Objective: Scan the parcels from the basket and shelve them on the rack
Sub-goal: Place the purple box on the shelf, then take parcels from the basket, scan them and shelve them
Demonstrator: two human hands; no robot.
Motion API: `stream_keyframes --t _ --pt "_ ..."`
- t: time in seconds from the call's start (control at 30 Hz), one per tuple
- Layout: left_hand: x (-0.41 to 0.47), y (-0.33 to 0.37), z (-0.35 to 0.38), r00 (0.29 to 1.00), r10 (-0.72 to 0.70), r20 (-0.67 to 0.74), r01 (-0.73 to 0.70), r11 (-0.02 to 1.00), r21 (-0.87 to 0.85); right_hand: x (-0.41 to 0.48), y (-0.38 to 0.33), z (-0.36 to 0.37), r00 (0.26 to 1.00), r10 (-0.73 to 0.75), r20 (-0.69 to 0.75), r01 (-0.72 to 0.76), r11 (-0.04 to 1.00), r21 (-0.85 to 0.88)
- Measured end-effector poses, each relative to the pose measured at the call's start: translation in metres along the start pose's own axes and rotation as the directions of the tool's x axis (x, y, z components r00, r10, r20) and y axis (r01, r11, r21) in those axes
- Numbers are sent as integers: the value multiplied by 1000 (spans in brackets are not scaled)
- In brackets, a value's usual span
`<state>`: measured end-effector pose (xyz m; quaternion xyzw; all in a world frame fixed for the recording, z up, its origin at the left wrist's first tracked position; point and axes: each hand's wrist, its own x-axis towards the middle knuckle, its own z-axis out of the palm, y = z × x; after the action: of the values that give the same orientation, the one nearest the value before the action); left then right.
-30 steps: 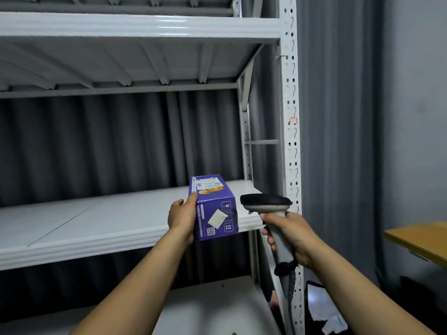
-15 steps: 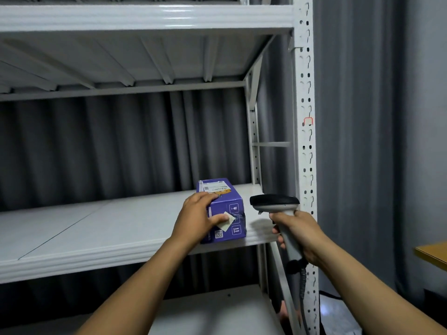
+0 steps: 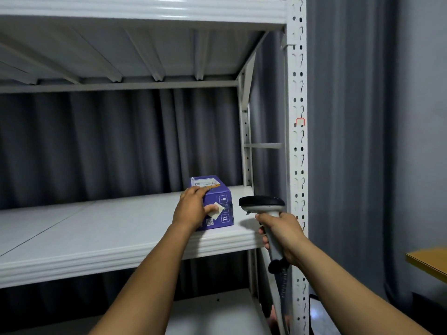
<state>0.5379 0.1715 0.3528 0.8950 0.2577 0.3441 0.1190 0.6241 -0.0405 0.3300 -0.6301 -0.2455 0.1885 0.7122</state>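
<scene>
A purple parcel box (image 3: 219, 204) with a white label on top stands on the middle shelf (image 3: 96, 228) of the white metal rack, near its right end. My left hand (image 3: 193, 210) grips the box from the near left corner, fingers on its top and thumb on its front face. My right hand (image 3: 281, 234) holds a barcode scanner (image 3: 262, 205) by its grey handle, just right of the box in front of the shelf edge. The scanner's black head points left toward the box. No basket is in view.
The rack's perforated front upright (image 3: 296, 151) rises right behind the scanner. An upper shelf (image 3: 135, 10) hangs overhead and a lower shelf (image 3: 212, 310) lies below. Grey curtain hangs behind. A wooden table corner (image 3: 428, 262) juts in at the right.
My left hand carried the purple box forward from the air in front of the rack and set it down on the middle shelf. The right hand with the scanner stayed beside it.
</scene>
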Motion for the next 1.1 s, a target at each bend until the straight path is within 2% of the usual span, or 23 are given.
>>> stream_keyframes --t 0.17,0.33,0.57,0.7,0.8,0.87,0.97,1.1 --pt "-21 1 -10 1000 21 7 -21 998 64 -23 -3 -3 1000 -12 17 13 998 -68" --pt "-94 -13 -13 999 3 -38 -2 999 38 -65 20 3 997 26 73 -14 986 -168" --pt "-224 -70 -8 982 -141 130 137 990 38 -137 79 27 982 125 144 -84 962 -258" --pt "-312 -111 -10 923 -295 248 276 955 108 -181 116 44 966 174 194 -98 932 -348" --pt "-375 -132 -17 872 -380 308 318 919 233 -210 145 56 967 167 192 -38 842 -539" --pt "-411 -135 -22 843 -442 307 351 884 309 -227 162 63 962 198 188 -51 807 -589" --pt "-448 -131 -23 809 -512 289 381 831 404 -251 179 70 945 257 201 -95 807 -583" --pt "-475 -121 -21 684 -647 335 460 740 491 -280 187 75 930 291 223 -121 817 -564"
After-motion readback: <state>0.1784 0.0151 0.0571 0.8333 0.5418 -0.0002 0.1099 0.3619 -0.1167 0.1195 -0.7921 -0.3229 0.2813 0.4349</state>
